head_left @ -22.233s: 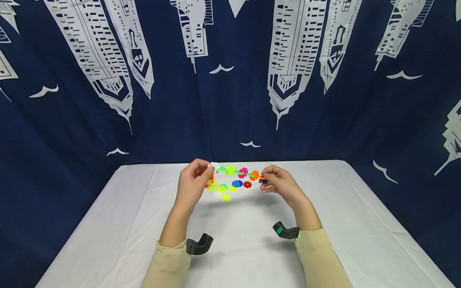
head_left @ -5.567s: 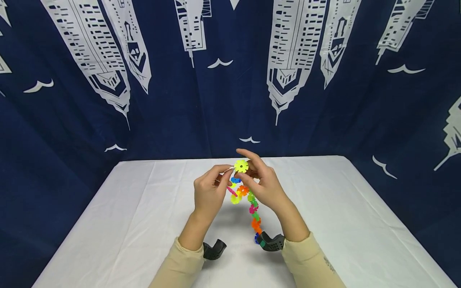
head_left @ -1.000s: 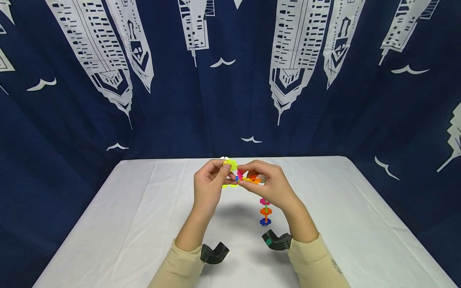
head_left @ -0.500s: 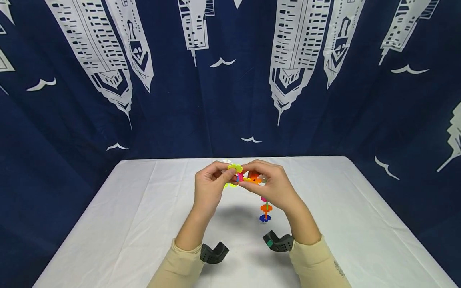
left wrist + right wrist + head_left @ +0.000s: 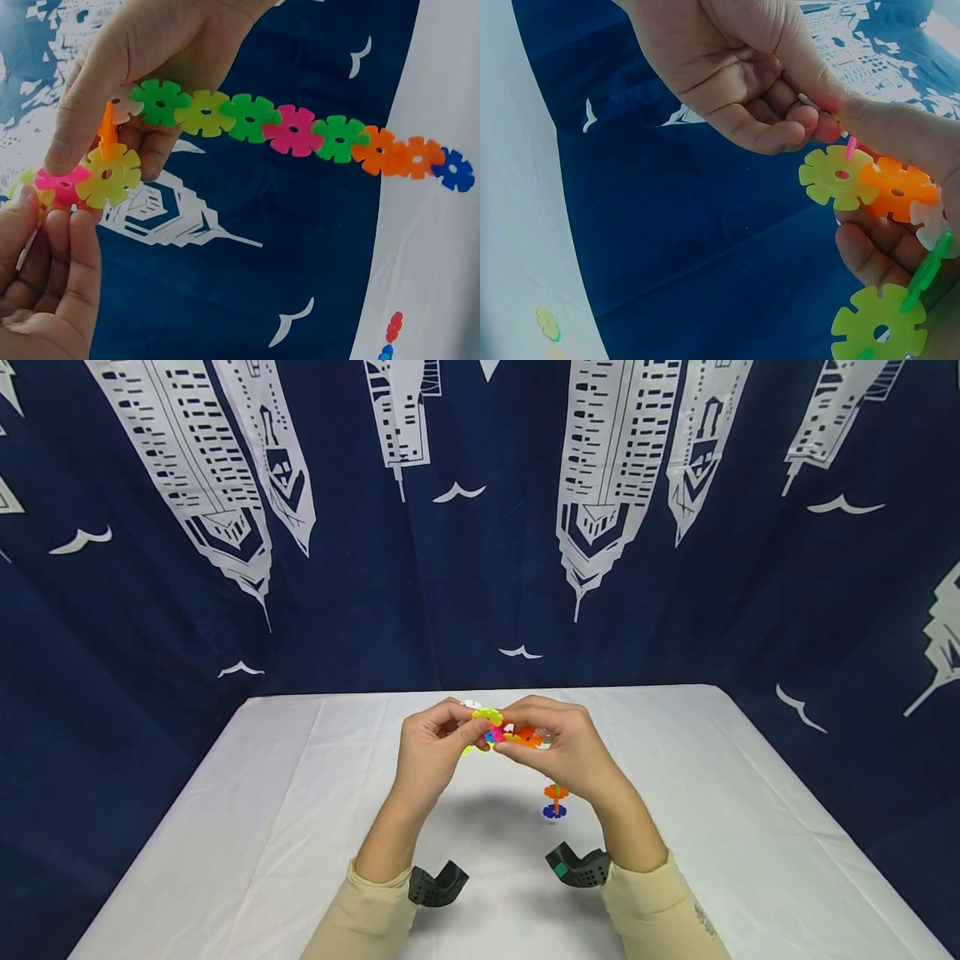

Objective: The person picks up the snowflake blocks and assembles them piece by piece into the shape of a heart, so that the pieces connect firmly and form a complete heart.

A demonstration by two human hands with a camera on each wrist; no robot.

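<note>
In the head view, my left hand [image 5: 433, 752] pinches a yellow flower-shaped plastic disc [image 5: 487, 717] between thumb and fingers. A white disc [image 5: 472, 703] shows just behind it. My right hand [image 5: 564, 745] pinches a pink disc [image 5: 64, 184] right beside the yellow one; whether their slots interlock is hard to tell. From the pink disc a chain of interlocked discs runs on through yellow [image 5: 836, 177], orange [image 5: 897, 189] and white, then green. Its tail hangs below my right hand, ending in a dark blue disc [image 5: 554, 811]. My fingers hide part of the chain.
Loose discs lie on the white-covered table [image 5: 315, 827], mostly hidden behind my hands in the head view. The left wrist view shows a red disc [image 5: 394, 326] and a blue one [image 5: 386, 352] there. A navy printed curtain [image 5: 480, 568] stands behind the table.
Long before, the chain was stretched between both hands; later, its tail hung by my right wrist. Over the last second, the left hand's yellow disc has tipped flatter and come over the pink one.
</note>
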